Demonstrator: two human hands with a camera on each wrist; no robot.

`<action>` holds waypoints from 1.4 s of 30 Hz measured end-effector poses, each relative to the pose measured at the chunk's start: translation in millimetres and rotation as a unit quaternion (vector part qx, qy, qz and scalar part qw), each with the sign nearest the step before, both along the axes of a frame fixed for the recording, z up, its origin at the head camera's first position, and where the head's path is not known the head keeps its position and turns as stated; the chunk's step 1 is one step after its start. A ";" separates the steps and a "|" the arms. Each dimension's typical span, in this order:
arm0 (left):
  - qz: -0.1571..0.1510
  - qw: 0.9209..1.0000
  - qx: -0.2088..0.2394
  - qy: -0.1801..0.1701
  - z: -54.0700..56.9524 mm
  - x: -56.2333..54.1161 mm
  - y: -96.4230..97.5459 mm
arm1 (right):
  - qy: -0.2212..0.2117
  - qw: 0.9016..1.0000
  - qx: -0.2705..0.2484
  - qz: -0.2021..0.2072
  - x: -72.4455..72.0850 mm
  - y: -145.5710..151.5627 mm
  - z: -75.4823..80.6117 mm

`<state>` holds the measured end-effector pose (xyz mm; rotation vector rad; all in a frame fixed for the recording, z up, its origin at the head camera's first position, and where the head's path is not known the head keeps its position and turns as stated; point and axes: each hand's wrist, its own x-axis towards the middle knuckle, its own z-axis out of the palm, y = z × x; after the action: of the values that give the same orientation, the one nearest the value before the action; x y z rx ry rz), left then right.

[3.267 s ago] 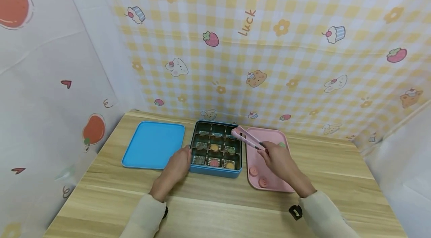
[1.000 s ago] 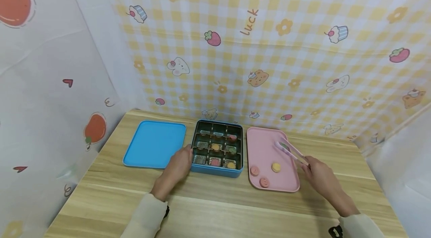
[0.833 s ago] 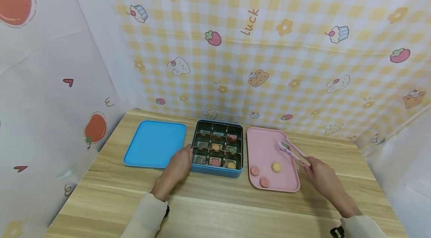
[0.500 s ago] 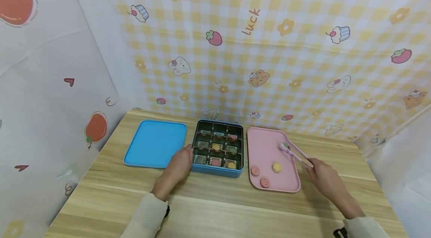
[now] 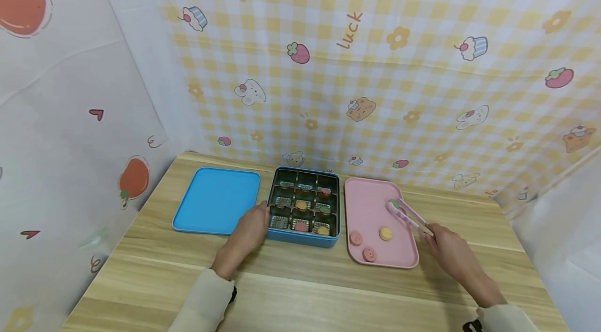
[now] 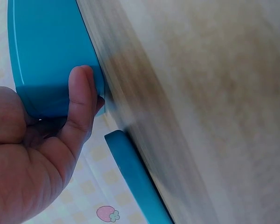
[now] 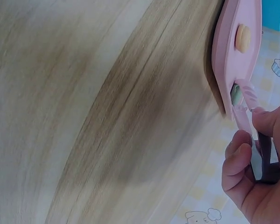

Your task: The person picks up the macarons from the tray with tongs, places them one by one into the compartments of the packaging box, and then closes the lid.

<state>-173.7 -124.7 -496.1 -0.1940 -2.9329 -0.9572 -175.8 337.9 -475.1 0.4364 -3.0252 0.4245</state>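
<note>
My left hand holds the left side of a blue tin box near its front corner; the left wrist view shows a finger along the wall. Dark dividers split the box into square compartments, some with macarons: a yellow macaron in the middle one, a pink macaron at front centre. My right hand grips pink tongs over the right side of a pink tray. Their tips stand either side of a green macaron, partly hidden. Another yellow macaron lies nearby on the tray.
Two pink macarons, one a pink macaron by the rim, lie in the tray's front left corner. A blue lid lies left of the box. A patterned cloth hangs behind the wooden table.
The tongs have gone from over the box's back right compartment, where a reddish macaron now shows, to the tray's green macaron, which has shifted slightly left. The left hand keeps its place.
</note>
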 end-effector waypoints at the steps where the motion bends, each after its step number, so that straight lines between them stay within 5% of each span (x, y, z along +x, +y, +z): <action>1: 0.001 1.000 0.000 0.000 -0.3 0.1 0.0 | 0.002 1.000 0.001 0.000 0.0 -0.3 -0.5; 14: 0.003 1.000 -0.005 -0.006 0.4 -0.8 -0.1 | 0.029 0.999 -0.013 0.014 -7.0 -12.7 3.4; 42: 0.005 1.000 -0.002 -0.006 1.6 -1.2 0.2 | 0.051 0.994 -0.059 0.070 -21.2 -103.4 22.4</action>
<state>-174.8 -124.5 -494.5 -0.1751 -2.9444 -0.9544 -197.0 234.5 -452.6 0.6443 -2.8635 0.5670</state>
